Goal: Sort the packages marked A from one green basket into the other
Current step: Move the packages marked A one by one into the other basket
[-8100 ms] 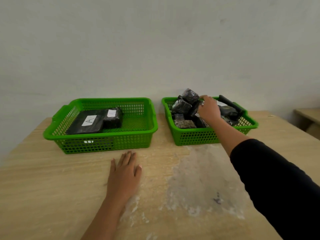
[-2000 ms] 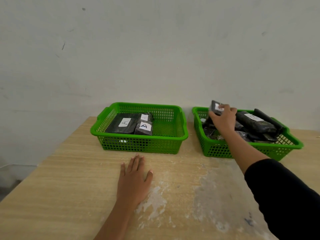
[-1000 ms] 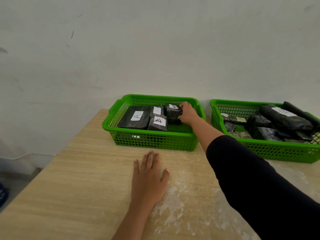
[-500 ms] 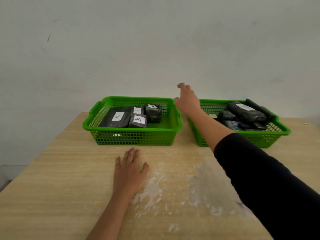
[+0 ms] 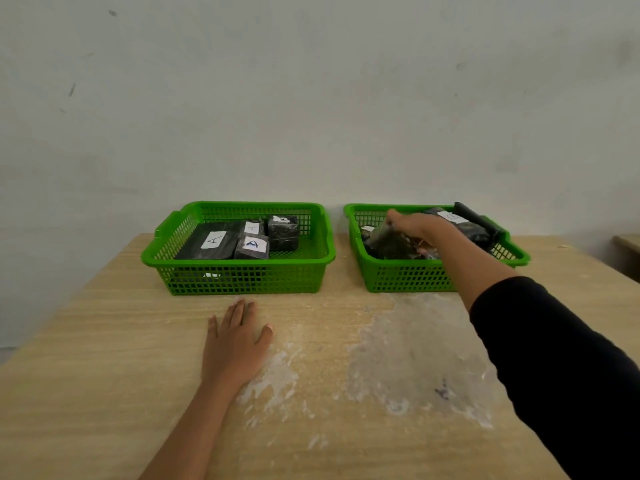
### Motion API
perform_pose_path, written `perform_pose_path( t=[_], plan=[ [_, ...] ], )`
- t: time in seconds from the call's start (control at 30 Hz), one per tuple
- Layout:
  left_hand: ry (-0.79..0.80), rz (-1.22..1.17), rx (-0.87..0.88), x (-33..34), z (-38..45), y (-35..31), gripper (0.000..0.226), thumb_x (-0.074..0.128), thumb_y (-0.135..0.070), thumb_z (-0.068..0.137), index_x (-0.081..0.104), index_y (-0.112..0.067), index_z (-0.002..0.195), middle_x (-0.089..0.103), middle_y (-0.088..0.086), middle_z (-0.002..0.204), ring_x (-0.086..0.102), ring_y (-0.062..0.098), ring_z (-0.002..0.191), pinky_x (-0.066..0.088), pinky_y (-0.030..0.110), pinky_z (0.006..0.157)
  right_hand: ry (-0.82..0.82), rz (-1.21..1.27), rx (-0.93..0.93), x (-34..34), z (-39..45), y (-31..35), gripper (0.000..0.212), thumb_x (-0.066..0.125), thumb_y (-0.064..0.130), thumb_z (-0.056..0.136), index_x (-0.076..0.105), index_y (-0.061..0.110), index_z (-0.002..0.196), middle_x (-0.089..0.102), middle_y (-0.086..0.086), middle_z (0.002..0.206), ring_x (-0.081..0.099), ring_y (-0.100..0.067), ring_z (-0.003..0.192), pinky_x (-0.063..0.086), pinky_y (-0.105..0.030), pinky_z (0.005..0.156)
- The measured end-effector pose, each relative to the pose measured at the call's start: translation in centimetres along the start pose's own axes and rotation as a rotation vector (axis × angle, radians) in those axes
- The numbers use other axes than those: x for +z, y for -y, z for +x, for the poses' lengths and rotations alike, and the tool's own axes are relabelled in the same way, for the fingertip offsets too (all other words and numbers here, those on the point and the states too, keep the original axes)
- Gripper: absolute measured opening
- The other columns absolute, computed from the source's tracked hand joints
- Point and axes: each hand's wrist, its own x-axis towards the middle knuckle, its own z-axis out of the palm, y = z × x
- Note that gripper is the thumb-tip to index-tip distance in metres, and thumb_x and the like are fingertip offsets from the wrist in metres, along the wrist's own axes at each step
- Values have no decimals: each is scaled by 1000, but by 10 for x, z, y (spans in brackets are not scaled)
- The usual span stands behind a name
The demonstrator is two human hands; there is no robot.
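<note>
Two green baskets stand side by side at the table's far edge. The left basket point(image 5: 239, 264) holds several black packages with white labels: a flat one marked A point(image 5: 214, 241), a small one marked A point(image 5: 252, 245) and a blocky one point(image 5: 283, 232). The right basket point(image 5: 398, 264) holds a heap of black packages, among them a long one with a white label point(image 5: 453, 218). My right hand point(image 5: 419, 226) reaches into the right basket and lies on a dark package point(image 5: 389, 243); its grip is blurred. My left hand point(image 5: 235, 344) rests flat on the table, fingers apart, in front of the left basket.
The wooden table point(image 5: 104, 358) has white powdery smears point(image 5: 408, 348) in front of the right basket. A plain wall rises right behind the baskets. The table's left edge drops off near the left basket. Another wooden surface point(image 5: 627, 242) shows at the far right.
My right hand set a package into the left basket, rose empty, and now has come down onto the packages in the right basket. My left hand stays flat on the table.
</note>
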Motion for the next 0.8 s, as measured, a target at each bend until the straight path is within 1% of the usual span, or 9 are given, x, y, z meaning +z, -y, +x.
perform_pose_path(
  t=[0.1,0.27,0.37,0.43,0.5,0.57,0.6,0.7,0.8],
  plan=[
    [-4,0,-7,2,1,0,64,22,-48,98,1,-22,153,-3,-2,162,-4,12,149,-6,41,121,13,159,81,-13,3,-3,79,23,70,83,43,9,129,49,-15,125,49,-29,90,41,-29,63],
    [-5,-8,-7,1,0,1,64,23,-47,98,3,-22,153,-2,-1,162,-3,13,149,-5,42,122,127,233,30,-10,9,-12,64,30,68,85,51,13,111,57,-11,100,51,-24,84,36,-29,63],
    [-11,-11,-5,0,-1,0,64,23,-47,98,4,-22,153,-1,-1,163,-3,13,149,-4,42,122,231,244,-111,-8,5,-15,66,47,67,82,52,17,126,49,-6,122,54,-24,100,49,-30,67],
    [-13,-11,-5,0,-1,0,63,23,-47,98,4,-22,153,-2,-2,162,-3,12,149,-4,42,122,236,284,-234,-7,-1,-18,61,59,58,79,54,18,125,44,-5,135,54,-21,109,56,-30,72],
    [-11,-14,-6,0,-1,0,63,23,-47,99,3,-22,153,-2,-2,162,-3,12,149,-4,42,122,156,296,-330,-2,-6,-25,66,70,46,74,48,18,130,42,-10,139,56,-22,111,58,-32,77],
    [-10,-17,-5,0,-1,0,63,23,-47,99,3,-22,153,-2,-2,162,-3,12,149,-4,42,122,-27,164,-383,6,-16,-36,88,75,40,70,28,26,144,30,-12,146,46,-29,123,48,-38,94],
    [-13,-17,-2,0,-1,0,63,23,-47,99,4,-22,153,-1,-2,162,-3,12,149,-4,42,122,-123,106,-435,11,-22,-42,94,76,40,70,22,29,146,25,-9,146,40,-29,127,41,-36,98],
    [-31,-20,9,1,-1,1,64,25,-47,98,5,-21,153,1,-1,163,-1,13,149,-3,42,122,-317,63,-637,27,-37,-53,94,78,36,73,21,25,147,24,-6,135,38,-21,118,31,-26,97],
    [-37,-35,14,2,-2,2,64,26,-47,98,7,-22,153,2,-1,163,-1,13,149,-3,42,122,-360,89,-725,35,-48,-54,96,80,36,71,21,20,145,21,-6,137,33,-16,120,29,-27,104]
  ],
)
